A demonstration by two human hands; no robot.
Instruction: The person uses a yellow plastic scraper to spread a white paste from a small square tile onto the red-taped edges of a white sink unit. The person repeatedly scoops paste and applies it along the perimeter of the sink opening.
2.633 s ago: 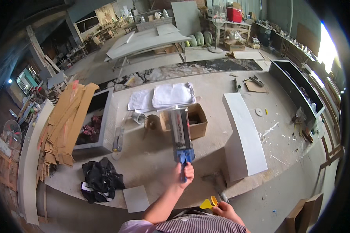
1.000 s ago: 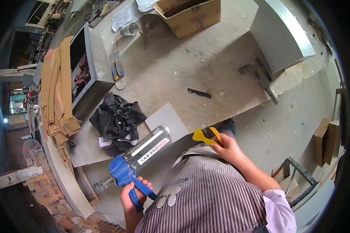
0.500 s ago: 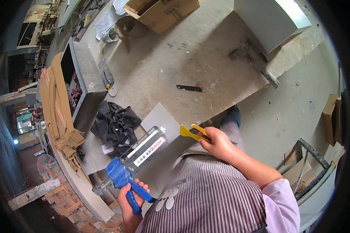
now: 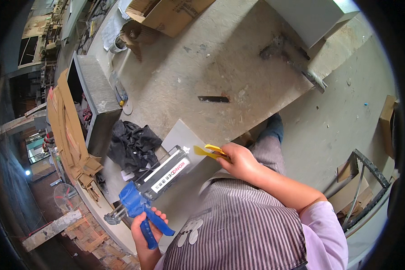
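My left hand [image 4: 142, 231] is wrapped round the blue handle of a caulking gun [image 4: 132, 200]. A clear barrel with a white-labelled cartridge [image 4: 168, 173] slants up and right from it, the pale nozzle end uppermost. In my right hand [image 4: 240, 161] is a yellow scraper [image 4: 203, 152], pinched between thumb and fingers, with two yellow ends sticking out. Its flat tip points left at the nozzle, a short gap away. Behind the nozzle a light grey panel [image 4: 177, 135] lies at the near edge of the worktable [image 4: 166, 99].
Left of the panel sits a crumpled black cloth [image 4: 132, 144]. A grey box [image 4: 99, 87] and a cardboard box [image 4: 171, 15] stand farther back. A flat black strip [image 4: 213, 99] lies mid-table; a large pale box [image 4: 308, 20] stands far right. Cardboard strips [image 4: 69, 126] are stacked left.
My right hand has moved left, bringing the yellow scraper closer to the nozzle. The caulking gun has shifted slightly left and down in view, still held. The whole view has tilted a little.
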